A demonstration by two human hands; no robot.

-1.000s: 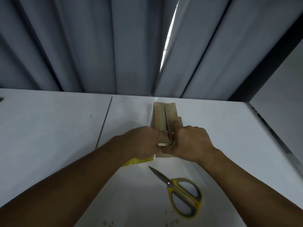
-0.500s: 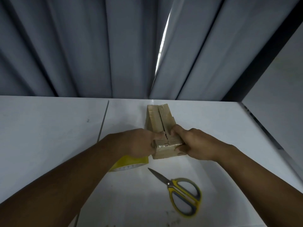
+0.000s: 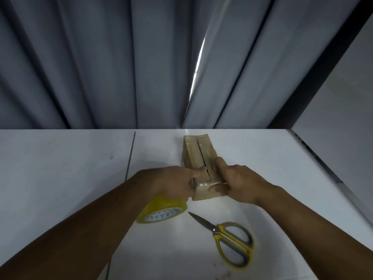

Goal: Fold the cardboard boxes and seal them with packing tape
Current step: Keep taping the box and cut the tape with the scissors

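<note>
A small brown cardboard box (image 3: 196, 152) lies on the white table (image 3: 60, 168), its long side pointing away from me, with a slit between its two top flaps. Shiny tape covers the near end. My left hand (image 3: 173, 182) grips the box's near left corner, thumb on top by the slit. From the right side, my right hand (image 3: 232, 178) holds the near end, fingers curled over the top flap. A yellow roll of packing tape (image 3: 161, 211) lies flat just under my left wrist, partly hidden by it.
Yellow-handled scissors (image 3: 228, 237) lie on the table near me, blades pointing left and away. Grey curtains (image 3: 101, 67) hang behind the table's far edge. A seam (image 3: 130, 154) runs across the tabletop at left. A wall stands at right.
Both hands have slid a little along the box's near end, the thumbs pressing down the tape there. The camera tilted down, so more of the tape roll shows.
</note>
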